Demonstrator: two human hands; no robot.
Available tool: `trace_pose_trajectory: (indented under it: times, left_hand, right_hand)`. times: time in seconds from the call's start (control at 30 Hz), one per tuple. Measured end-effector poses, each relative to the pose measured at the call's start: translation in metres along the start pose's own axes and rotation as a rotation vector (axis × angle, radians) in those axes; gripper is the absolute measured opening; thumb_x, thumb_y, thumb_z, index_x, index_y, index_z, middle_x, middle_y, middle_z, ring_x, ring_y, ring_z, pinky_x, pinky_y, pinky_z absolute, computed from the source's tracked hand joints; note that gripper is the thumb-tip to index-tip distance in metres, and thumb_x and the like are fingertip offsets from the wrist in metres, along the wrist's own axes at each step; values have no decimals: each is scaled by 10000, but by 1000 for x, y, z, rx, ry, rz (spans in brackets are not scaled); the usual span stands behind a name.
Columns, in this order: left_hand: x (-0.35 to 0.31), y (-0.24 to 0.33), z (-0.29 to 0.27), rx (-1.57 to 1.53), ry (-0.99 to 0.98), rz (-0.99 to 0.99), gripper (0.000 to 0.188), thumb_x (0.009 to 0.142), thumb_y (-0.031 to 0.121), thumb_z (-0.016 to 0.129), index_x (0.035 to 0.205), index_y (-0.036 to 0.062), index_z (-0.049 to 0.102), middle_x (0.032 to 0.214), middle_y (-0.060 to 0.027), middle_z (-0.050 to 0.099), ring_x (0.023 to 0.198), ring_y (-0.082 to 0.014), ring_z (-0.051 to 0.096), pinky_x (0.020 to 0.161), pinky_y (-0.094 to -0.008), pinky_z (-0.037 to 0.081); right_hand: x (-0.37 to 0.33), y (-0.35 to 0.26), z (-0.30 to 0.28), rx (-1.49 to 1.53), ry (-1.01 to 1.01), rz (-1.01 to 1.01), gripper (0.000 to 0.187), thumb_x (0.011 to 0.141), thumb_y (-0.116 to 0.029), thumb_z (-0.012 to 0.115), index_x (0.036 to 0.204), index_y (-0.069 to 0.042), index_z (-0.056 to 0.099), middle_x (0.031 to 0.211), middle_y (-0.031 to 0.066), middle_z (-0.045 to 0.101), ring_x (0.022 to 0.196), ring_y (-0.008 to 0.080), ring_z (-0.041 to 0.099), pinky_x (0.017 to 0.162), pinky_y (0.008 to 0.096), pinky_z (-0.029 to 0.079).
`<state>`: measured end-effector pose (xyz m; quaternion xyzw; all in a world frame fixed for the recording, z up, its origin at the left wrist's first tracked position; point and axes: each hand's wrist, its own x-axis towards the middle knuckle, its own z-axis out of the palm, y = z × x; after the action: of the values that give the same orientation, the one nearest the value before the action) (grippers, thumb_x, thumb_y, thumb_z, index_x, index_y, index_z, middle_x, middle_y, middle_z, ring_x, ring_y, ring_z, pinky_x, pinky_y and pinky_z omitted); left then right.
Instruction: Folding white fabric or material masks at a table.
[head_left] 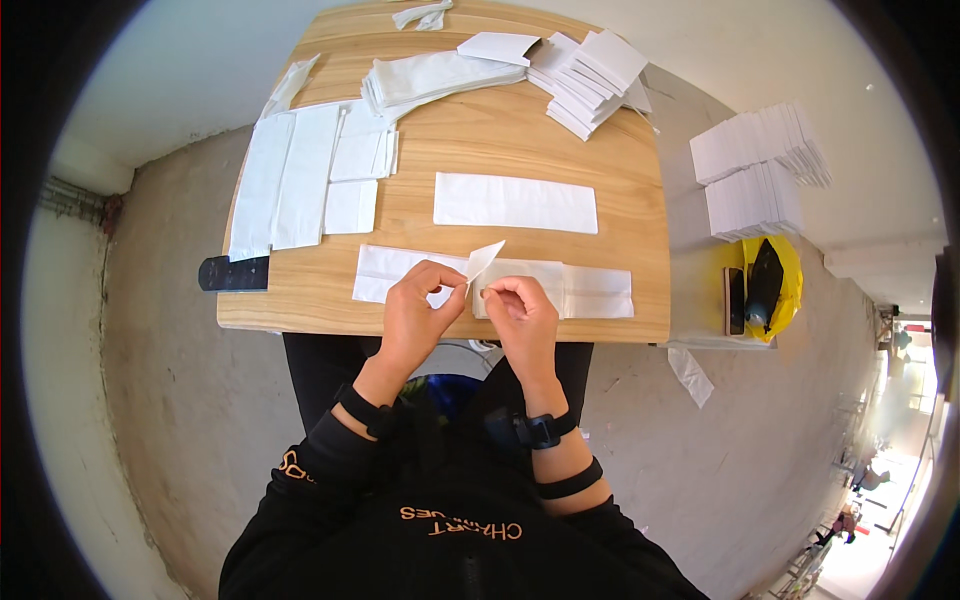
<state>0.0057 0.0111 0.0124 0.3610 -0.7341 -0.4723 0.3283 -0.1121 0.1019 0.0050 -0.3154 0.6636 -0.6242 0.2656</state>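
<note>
The left hand (pixel 420 302) pinches a white paper slip (pixel 487 259) between both hands; the right hand's (pixel 528 318) fingertips nearly meet, any hold unclear. Beneath both lies a flat white strip (pixel 600 293).

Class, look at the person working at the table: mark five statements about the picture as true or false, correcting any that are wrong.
1. The left hand pinches a pointed, thin white paper-like piece between thumb and finger. True.
2. The bright yellow plastic bag is left of the light-brown wooden tabletop. False: it is to the right.
3. A flat white rectangular strip lies beyond both hands. True.
4. Both wrists are bare. False: each wears a black band.
5. Stacked flat white paper pieces sit off the tabletop, to its right. True.
</note>
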Motion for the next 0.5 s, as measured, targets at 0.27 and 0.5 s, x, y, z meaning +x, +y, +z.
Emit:
trace_pose_trajectory:
  times: [0.27, 0.5]
  left_hand:
    - [-4, 9, 4, 196, -74, 135, 74, 774, 15, 687, 841, 26, 658, 876, -111, 667, 822, -269, 656, 710, -330, 509]
    - [-9, 6, 6, 120, -78, 47, 76, 790, 24, 686, 851, 11, 643, 864, -103, 660, 790, -224, 625, 737, -303, 493]
  right_hand:
    - [-2, -14, -2, -61, -90, 118, 66, 831, -26, 663, 876, 15, 639, 861, 89, 647, 779, 162, 681, 724, 259, 543]
    - [-5, -6, 0, -148, -42, 52, 61, 814, -26, 665, 851, 12, 635, 848, 89, 662, 733, 154, 677, 676, 263, 535]
